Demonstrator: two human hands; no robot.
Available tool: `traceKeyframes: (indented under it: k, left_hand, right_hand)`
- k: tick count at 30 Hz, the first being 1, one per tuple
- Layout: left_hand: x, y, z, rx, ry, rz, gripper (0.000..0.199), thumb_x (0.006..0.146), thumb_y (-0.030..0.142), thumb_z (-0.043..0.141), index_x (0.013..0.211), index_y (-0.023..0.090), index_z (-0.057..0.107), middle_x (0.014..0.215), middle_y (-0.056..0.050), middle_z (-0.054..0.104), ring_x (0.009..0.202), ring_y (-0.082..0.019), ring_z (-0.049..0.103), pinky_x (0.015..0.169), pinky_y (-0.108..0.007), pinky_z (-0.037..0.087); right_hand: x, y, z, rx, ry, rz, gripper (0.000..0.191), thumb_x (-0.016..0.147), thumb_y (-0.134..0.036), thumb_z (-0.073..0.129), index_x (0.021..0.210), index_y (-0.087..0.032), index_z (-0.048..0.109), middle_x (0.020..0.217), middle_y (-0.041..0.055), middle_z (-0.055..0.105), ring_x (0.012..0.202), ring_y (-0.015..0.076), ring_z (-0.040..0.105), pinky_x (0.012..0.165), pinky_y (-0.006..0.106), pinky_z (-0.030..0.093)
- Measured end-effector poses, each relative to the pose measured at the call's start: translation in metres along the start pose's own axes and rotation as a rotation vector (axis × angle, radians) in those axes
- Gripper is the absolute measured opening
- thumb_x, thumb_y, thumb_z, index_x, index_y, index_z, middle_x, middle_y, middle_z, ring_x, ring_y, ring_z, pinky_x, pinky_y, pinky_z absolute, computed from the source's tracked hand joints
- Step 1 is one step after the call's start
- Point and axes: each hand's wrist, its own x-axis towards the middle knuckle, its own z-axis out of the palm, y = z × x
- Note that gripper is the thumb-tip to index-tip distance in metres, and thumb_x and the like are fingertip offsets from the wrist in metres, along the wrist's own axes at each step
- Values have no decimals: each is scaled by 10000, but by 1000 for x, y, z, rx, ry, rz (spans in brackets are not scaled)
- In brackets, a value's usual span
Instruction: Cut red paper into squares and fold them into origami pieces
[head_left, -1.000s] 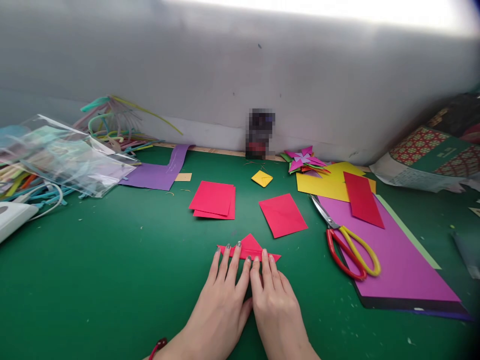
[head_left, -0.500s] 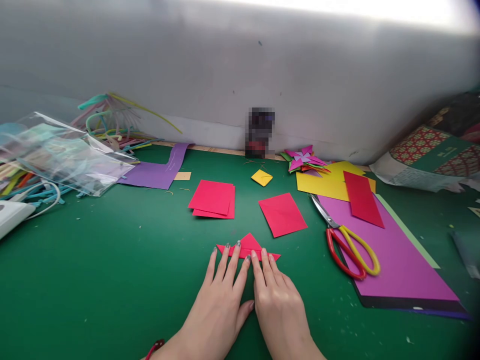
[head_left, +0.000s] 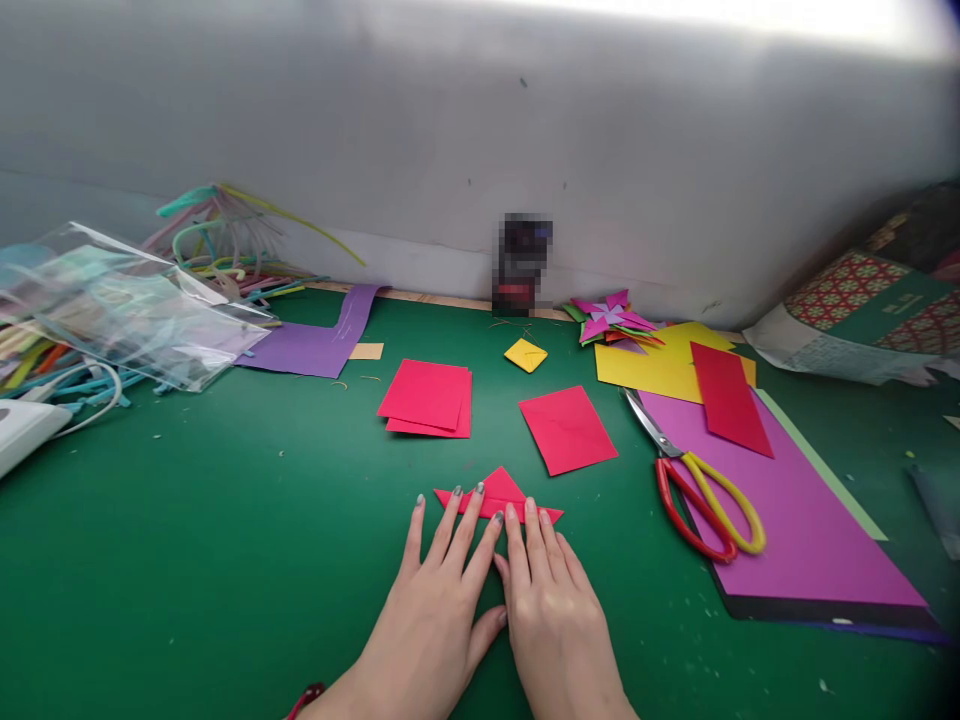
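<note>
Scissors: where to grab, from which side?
I'd grip the scissors by the red and yellow handle loops, right hand coming from the near side. The loops lie toward the wearer, blades point away. The right hand is nearer, though its fingertips rest on the folded red paper.

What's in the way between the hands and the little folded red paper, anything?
Nothing that I can see. The left hand and the right hand both reach right onto the near side of the folded red paper. The scissors lie well off to the right, not in between.
</note>
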Motion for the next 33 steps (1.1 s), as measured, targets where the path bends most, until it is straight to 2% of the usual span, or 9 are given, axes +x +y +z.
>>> traceKeyframes:
  k: [7,13,18,22,26,33]
  left_hand:
    - [-1,-1,2,-3,-7,-10,529,877,403,286,1370,241,184,1412,-56,277,1312,-269,151,1016,-589,66]
    - [-1,-1,5,13,11,-15,547,875,419,274,1367,190,206,1416,-69,260,1313,-259,151,1030,-577,14]
    - [1,-3,-1,38,22,-16,547,851,453,339,1336,205,293,1396,-85,306,1285,-276,239,1026,-574,101]
    - [2,-4,-4,64,32,-48,583,820,432,430,1340,215,282,1416,-140,238,1284,-319,224,993,-586,182]
    - [2,-4,-2,74,24,-45,612,809,449,442,1346,215,266,1405,-177,246,1282,-329,221,985,-600,177]
    - [-2,1,2,93,50,-73,545,830,400,401,1331,206,306,1398,-177,264,1289,-315,209,1010,-578,144]
  right_hand:
    - [-1,5,-1,1,31,-41,397,881,-117,278,1150,-64,565,1201,191,523,1060,301,536,784,389,496]
    - [-3,-1,-5,24,13,2,485,868,-76,162,1148,-12,553,1247,200,471,1128,325,468,828,448,467]
    - [-1,-1,-5,29,-21,8,462,914,-155,169,1190,-16,512,1265,193,456,1178,325,407,869,458,439]
    - [2,2,-5,37,-19,-9,445,920,-166,187,1205,-21,496,1291,193,425,1208,332,360,895,483,409]
    - [0,1,-3,48,6,-7,432,920,-163,203,1208,-30,495,1289,210,420,1199,347,369,901,525,382]
    - [-1,1,0,57,-5,14,435,918,-170,209,1200,-25,505,1265,235,439,1188,346,383,913,520,376]
